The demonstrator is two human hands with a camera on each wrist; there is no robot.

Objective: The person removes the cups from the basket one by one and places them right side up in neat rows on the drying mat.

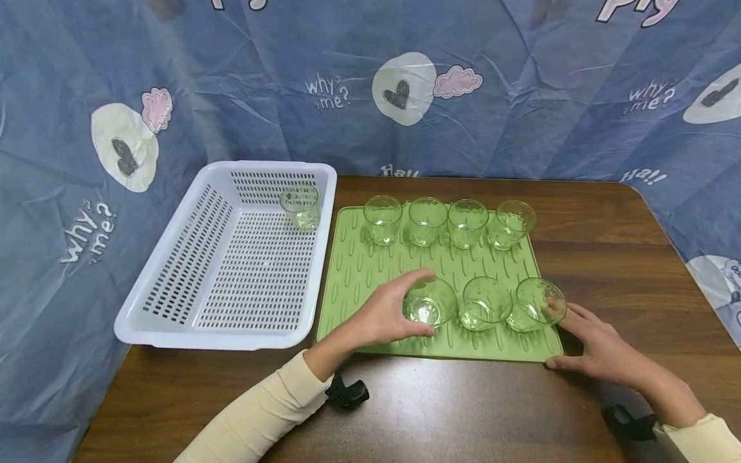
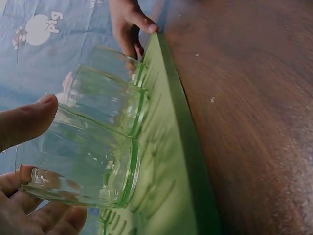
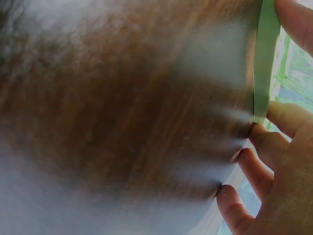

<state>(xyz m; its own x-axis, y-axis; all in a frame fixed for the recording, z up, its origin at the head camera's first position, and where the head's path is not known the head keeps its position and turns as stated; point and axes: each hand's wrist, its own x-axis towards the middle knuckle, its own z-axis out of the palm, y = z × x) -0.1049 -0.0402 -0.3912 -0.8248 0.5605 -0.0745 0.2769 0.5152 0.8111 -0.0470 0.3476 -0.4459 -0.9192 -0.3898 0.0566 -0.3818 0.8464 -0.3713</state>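
Observation:
My left hand grips a clear drinking glass at the front of the green drying mat. In the left wrist view, the thumb lies at the rim of this glass and the fingers curve round its far side; its base is on or close over the mat. Two more glasses stand to its right, a middle one and an end one. My right hand rests at the mat's front right corner with fingers spread, fingertips down on the table and mat edge, beside the end glass.
Behind, a row of several glasses stands along the mat's back edge. A white plastic basket on the left contains one glass. The wooden table ends at a blue printed cloth.

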